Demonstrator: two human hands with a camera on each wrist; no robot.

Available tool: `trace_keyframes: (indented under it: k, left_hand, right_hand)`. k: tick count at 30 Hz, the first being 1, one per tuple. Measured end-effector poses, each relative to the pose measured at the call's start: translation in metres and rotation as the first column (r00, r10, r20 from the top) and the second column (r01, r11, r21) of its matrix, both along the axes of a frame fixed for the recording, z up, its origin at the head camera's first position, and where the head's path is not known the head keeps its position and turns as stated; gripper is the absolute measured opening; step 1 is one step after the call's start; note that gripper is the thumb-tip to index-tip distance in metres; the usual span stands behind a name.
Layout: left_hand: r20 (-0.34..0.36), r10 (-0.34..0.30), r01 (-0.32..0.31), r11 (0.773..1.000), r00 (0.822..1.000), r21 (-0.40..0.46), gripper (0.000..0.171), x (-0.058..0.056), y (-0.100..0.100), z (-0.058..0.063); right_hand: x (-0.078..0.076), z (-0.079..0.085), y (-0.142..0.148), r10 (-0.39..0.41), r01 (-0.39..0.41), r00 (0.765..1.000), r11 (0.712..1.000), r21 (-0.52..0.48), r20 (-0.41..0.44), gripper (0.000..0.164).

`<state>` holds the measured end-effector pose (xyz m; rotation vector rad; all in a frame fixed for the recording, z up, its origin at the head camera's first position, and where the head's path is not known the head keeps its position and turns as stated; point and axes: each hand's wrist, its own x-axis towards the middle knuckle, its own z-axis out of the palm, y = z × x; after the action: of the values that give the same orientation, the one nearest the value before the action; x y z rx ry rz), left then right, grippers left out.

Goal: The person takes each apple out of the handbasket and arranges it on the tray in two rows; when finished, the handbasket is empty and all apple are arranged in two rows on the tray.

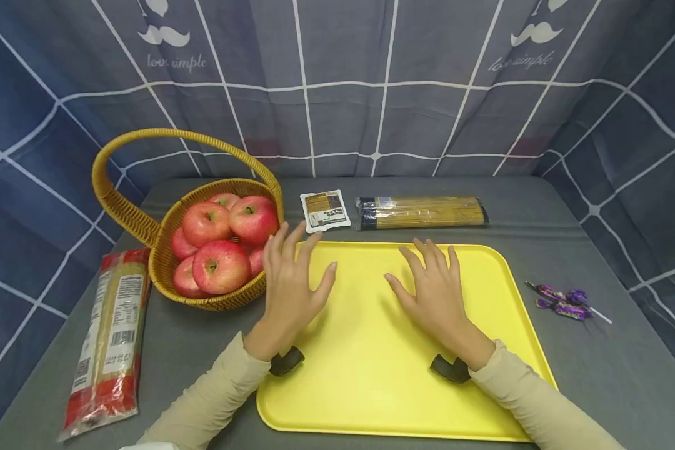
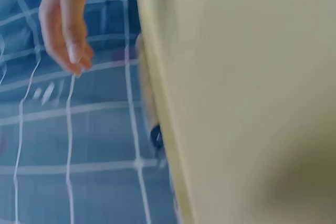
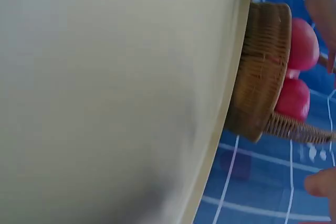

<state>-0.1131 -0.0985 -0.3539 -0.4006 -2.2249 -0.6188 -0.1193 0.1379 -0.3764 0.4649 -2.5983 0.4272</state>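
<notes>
In the head view, my left hand [image 1: 292, 281] hovers over the left edge of a yellow tray [image 1: 371, 400], fingers spread and holding nothing. Its fingers overlap the right rim of a wicker basket [image 1: 216, 303], heaped with several red apples [image 1: 222, 267]. A small white-edged packet [image 1: 325, 211] lies just beyond those fingertips. My right hand [image 1: 435, 297] is above the tray's right half, also with spread fingers and nothing held. Past its fingertips lies a clear pack of spaghetti [image 1: 427, 213]. The basket [image 3: 260, 72] also shows beyond the tray in the right wrist view.
A long red-and-white pack of noodles [image 1: 112, 331] lies at the left, beside the basket. On the right, purple-wrapped sweets [image 1: 562, 302], one with a white stick, rest on the grey cloth. A checked curtain [image 1: 343, 119] encloses the back and sides.
</notes>
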Motion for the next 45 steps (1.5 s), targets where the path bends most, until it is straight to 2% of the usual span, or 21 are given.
trace_keyframes:
  k: [2,3,5,6,7,9,11,14,15,17,19,23,25,30,34,37,42,45]
  left_hand:
    - [-0.13,0.021,-0.001,0.989,0.991,0.147,0.038,0.008,-0.018,0.003]
    - [-0.165,0.041,-0.004,0.976,0.985,0.217,0.035,0.013,-0.027,0.004]
    - [-0.188,0.11,-0.04,0.939,0.976,0.342,0.034,0.025,-0.048,0.004]
    - [-0.175,0.151,-0.072,0.918,0.973,0.391,0.034,0.03,-0.059,0.002]
    - [-0.141,0.191,-0.112,0.892,0.972,0.438,0.035,0.036,-0.07,-0.001]
    - [-0.025,0.266,-0.22,0.841,0.964,0.494,0.038,0.044,-0.089,-0.007]
    - [0.112,0.316,-0.325,0.779,0.942,0.536,0.041,0.049,-0.106,-0.014]
    - [0.329,0.304,-0.445,0.696,0.894,0.564,0.047,0.051,-0.124,-0.022]
    - [0.386,0.287,-0.471,0.675,0.877,0.567,0.049,0.051,-0.129,-0.025]
    - [0.456,0.254,-0.499,0.652,0.853,0.571,0.053,0.05,-0.135,-0.028]
    - [0.483,0.222,-0.498,0.65,0.847,0.574,0.055,0.048,-0.138,-0.031]
    - [0.474,0.188,-0.468,0.659,0.86,0.589,0.057,0.045,-0.139,-0.035]
    - [0.477,0.176,-0.464,0.658,0.861,0.594,0.058,0.045,-0.139,-0.037]
    - [0.476,0.173,-0.462,0.654,0.862,0.599,0.058,0.046,-0.139,-0.04]
    - [0.461,0.168,-0.448,0.657,0.871,0.607,0.058,0.046,-0.138,-0.039]
    - [0.451,0.164,-0.44,0.649,0.877,0.62,0.057,0.048,-0.133,-0.031]
    - [0.433,0.138,-0.415,0.636,0.891,0.65,0.057,0.051,-0.124,-0.017]
    - [0.426,0.127,-0.405,0.631,0.896,0.662,0.057,0.052,-0.121,-0.014]
  right_hand:
    - [0.0,0.001,-0.013,0.066,-0.069,0.996,0.997,-0.042,-0.066,0.047]
    - [0.0,0.001,-0.02,0.101,-0.106,0.99,0.993,-0.055,-0.094,0.044]
    - [0.0,0.003,-0.037,0.197,-0.209,0.97,0.975,-0.074,-0.14,0.041]
    - [0.001,0.005,-0.047,0.248,-0.263,0.955,0.961,-0.08,-0.161,0.04]
    - [0.001,0.005,-0.057,0.299,-0.318,0.937,0.944,-0.087,-0.18,0.04]
    - [0.003,0.006,-0.077,0.385,-0.415,0.896,0.903,-0.108,-0.223,0.038]
    - [0.004,0.006,-0.098,0.447,-0.49,0.856,0.862,-0.132,-0.262,0.037]
    - [0.002,0.004,-0.129,0.475,-0.542,0.819,0.824,-0.163,-0.322,0.033]
    - [0.0,0.003,-0.14,0.48,-0.552,0.812,0.817,-0.17,-0.332,0.032]
    - [-0.004,0.002,-0.159,0.486,-0.562,0.805,0.809,-0.174,-0.341,0.034]
    - [-0.01,0.004,-0.176,0.494,-0.569,0.803,0.803,-0.179,-0.334,0.039]
    - [-0.02,0.011,-0.209,0.518,-0.577,0.801,0.802,-0.155,-0.301,0.06]
    - [-0.024,0.016,-0.221,0.53,-0.58,0.801,0.801,-0.145,-0.278,0.07]
    - [-0.029,0.024,-0.238,0.569,-0.588,0.808,0.792,-0.162,-0.151,0.084]
    - [-0.03,0.026,-0.243,0.583,-0.582,0.811,0.796,-0.164,-0.053,0.079]
    - [-0.031,0.027,-0.244,0.583,-0.582,0.811,0.801,-0.138,-0.037,0.07]
    - [-0.033,0.026,-0.239,0.592,-0.597,0.802,0.783,-0.174,-0.085,0.065]
    - [-0.034,0.024,-0.233,0.612,-0.629,0.777,0.741,-0.236,-0.149,0.064]
